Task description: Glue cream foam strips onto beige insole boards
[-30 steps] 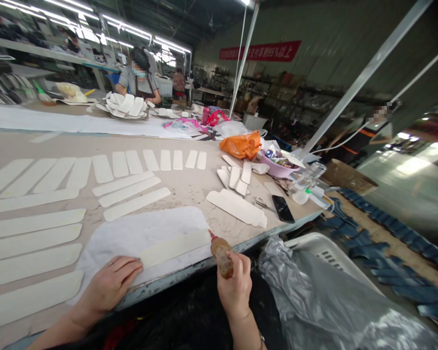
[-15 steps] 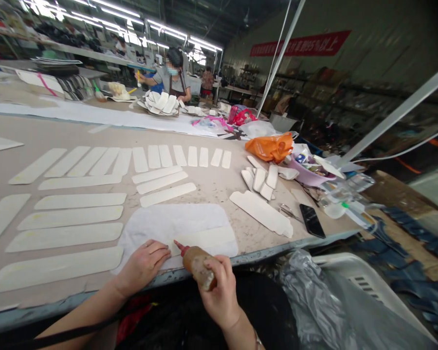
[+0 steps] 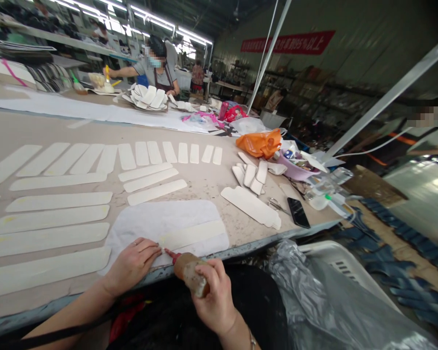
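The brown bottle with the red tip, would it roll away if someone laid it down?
The bottle would probably roll, because its body looks round. It also seems light, since the right hand alone holds it.

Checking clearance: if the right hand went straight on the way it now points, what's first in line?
Likely the fingertips of the left hand, just ahead of the nozzle on the bottle. Depth is unclear; the white strip could come first.

The tabletop (image 3: 204, 187) carries pale strips (image 3: 47, 239) left of the right grip (image 3: 216, 301), a white sheet (image 3: 168, 216) beyond it, scissors (image 3: 282, 210) and smartphone (image 3: 298, 212) rightward.
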Action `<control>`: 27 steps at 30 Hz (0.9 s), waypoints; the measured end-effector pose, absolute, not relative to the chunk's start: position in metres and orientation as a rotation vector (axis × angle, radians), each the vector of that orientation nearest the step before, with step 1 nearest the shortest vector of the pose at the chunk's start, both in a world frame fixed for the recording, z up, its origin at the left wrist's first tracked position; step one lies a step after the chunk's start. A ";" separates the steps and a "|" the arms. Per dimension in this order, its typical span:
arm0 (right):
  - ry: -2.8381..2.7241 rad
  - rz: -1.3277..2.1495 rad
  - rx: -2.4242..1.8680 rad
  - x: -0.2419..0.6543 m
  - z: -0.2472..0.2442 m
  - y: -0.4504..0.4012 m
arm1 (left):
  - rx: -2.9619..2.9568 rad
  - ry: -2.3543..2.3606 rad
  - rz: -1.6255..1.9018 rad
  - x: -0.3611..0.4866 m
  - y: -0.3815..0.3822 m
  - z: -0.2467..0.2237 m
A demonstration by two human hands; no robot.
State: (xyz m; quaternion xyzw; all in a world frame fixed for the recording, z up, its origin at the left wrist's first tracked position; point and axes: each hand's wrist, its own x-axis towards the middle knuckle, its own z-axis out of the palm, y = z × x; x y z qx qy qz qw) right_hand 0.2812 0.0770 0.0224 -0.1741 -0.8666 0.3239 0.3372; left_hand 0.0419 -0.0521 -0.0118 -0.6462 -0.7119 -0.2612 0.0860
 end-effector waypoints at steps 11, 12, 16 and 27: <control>-2.082 0.479 -0.814 0.323 0.016 0.122 | -1.920 -2.070 -0.797 0.035 -0.052 -0.020; -2.074 0.447 -0.841 0.325 0.015 0.125 | -1.920 -2.061 -0.807 0.035 -0.052 -0.020; -2.052 0.359 -0.896 0.328 0.013 0.132 | -1.932 -2.036 -0.838 0.033 -0.050 -0.021; -2.187 0.700 -0.497 0.286 0.018 0.089 | -1.939 -2.053 -0.841 0.030 -0.049 -0.024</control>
